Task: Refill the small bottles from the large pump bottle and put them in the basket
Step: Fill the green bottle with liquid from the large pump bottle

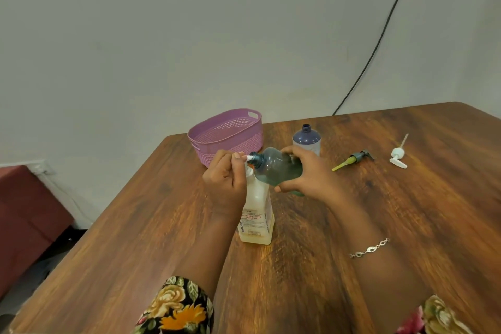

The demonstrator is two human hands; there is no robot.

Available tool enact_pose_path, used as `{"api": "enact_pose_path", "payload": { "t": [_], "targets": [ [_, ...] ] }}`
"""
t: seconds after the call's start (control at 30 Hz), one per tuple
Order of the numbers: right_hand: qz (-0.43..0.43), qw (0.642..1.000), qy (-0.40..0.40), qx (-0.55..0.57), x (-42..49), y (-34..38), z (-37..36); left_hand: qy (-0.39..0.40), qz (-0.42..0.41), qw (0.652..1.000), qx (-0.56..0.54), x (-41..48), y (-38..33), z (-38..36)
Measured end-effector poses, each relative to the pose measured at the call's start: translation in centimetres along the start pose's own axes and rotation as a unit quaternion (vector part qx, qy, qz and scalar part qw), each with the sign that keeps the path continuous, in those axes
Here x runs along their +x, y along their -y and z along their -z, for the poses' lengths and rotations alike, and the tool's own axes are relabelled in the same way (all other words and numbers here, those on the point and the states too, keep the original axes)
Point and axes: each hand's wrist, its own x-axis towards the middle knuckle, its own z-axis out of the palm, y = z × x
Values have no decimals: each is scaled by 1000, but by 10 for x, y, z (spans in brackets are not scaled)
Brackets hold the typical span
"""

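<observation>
Right hand point(307, 175) grips green bottle point(278, 167); left hand point(225, 184) grips pump bottle point(257, 215).

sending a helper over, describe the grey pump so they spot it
On the wooden table, look right of the open dark blue bottle. Two loose pumps lie there; the grey pump is nearer that bottle and has a yellow-green tube, unlike the all-white pump beyond it.

basket point(238, 138) behind pump bottle point(256, 214) | small bottle point(279, 168) seemingly at its spout point(247, 157)
</observation>
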Motion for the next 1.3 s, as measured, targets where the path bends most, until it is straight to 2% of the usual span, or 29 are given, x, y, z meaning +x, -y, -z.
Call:
{"api": "enact_pose_path", "payload": {
  "t": [0.2, 0.5, 0.87, 1.03, 1.3],
  "targets": [
    [6, 1000, -9, -3, 1, 4, 5, 14, -9, 1000, 9, 7, -5, 0],
    [-5, 1000, -3, -10, -1, 2, 2, -24, -6, 1000, 13, -3, 0, -8],
    [6, 1000, -16, -8, 2, 7, 9, 17, -43, 997, 61, 14, -5, 0],
    [-5, 1000, -13, -14, 1, 1, 1, 1, -26, 999, 42, 4, -2, -5],
    [-2, 1000, -15, 6, 0, 1, 2, 8, -51, 998, 34, 10, -3, 3]
  ]
}}
